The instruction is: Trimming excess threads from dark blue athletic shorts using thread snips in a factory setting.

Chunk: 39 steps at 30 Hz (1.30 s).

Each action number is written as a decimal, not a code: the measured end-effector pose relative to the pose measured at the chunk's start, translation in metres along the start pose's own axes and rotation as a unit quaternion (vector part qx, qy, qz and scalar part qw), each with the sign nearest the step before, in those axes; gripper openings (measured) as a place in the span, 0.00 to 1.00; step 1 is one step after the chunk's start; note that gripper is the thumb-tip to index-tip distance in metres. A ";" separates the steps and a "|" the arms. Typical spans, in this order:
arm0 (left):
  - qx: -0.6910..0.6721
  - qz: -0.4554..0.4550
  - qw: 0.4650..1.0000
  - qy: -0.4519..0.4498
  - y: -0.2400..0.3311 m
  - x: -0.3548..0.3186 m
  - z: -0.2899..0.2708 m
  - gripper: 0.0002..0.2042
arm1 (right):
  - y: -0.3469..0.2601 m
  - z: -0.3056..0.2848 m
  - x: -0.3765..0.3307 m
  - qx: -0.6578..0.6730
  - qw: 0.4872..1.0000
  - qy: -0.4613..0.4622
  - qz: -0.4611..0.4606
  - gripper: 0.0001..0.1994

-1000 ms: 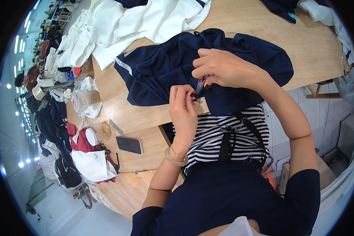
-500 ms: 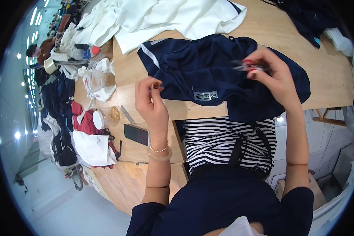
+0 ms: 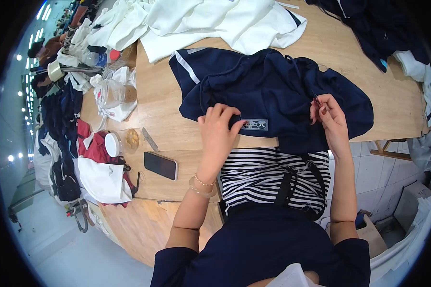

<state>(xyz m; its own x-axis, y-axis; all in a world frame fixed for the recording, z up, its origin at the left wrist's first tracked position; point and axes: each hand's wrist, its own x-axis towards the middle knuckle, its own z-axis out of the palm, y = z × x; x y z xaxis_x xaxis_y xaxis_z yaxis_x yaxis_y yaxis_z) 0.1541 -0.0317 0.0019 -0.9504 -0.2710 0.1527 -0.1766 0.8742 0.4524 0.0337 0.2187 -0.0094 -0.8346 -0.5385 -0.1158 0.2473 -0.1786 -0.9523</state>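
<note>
A navy garment (image 3: pixel 263 76) with a white stripe and a drawstring lies bunched on the wooden table in front of me. Near its front edge is a small grey printed label (image 3: pixel 255 125). My left hand (image 3: pixel 216 128) rests at the cloth beside that label, its thumb and forefinger apart and nothing visible between them. On the right, my right hand (image 3: pixel 334 125) is closed over the garment around red-handled thread snips (image 3: pixel 316 102). The fingers hide most of the snips; a thin dark tip points up and left.
White cloth (image 3: pixel 191 24) is heaped at the back, and more navy clothing (image 3: pixel 368 28) at the far right. Left of me lie a phone (image 3: pixel 160 165), a metal strip (image 3: pixel 149 138), a white-lidded jar (image 3: pixel 114 144), a plastic bag (image 3: pixel 114 93) and red cloth (image 3: pixel 96 146).
My left hand has moved right, onto the cloth by the label, and its fingers have parted. My right hand has come lower and nearer with the snips. The garment has shifted slightly.
</note>
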 end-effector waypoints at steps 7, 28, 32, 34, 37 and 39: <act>-0.220 -0.090 0.960 0.149 -0.021 0.001 -0.017 0.02 | -0.040 -0.027 -0.013 0.130 0.981 0.110 -0.089 0.18; -0.535 -0.313 0.784 -0.041 -0.075 0.054 -0.014 0.13 | -0.040 -0.063 0.007 -0.145 0.962 0.121 0.196 0.12; -0.627 -0.295 0.711 -0.120 -0.091 0.064 -0.021 0.11 | -0.044 -0.057 0.016 -0.121 0.966 0.073 0.215 0.12; -0.651 -0.290 0.693 -0.109 -0.088 0.064 -0.022 0.10 | -0.046 -0.061 0.020 -0.069 0.971 -0.015 0.228 0.11; -0.679 -0.284 0.671 -0.090 -0.063 0.072 -0.037 0.08 | -0.064 -0.054 0.019 -0.120 0.973 -0.052 0.190 0.12; -0.656 -0.262 0.705 -0.063 -0.060 0.083 -0.053 0.07 | -0.086 -0.044 0.028 -0.212 0.961 0.025 0.173 0.14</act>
<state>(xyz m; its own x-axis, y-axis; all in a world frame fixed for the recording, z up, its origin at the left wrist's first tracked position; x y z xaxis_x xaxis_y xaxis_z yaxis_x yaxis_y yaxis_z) 0.0995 -0.1278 0.0338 -0.8723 -0.3074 -0.3803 -0.2028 -0.4803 0.8534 -0.0326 0.2555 0.0569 -0.7631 -0.4633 -0.4506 0.3011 0.3620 -0.8822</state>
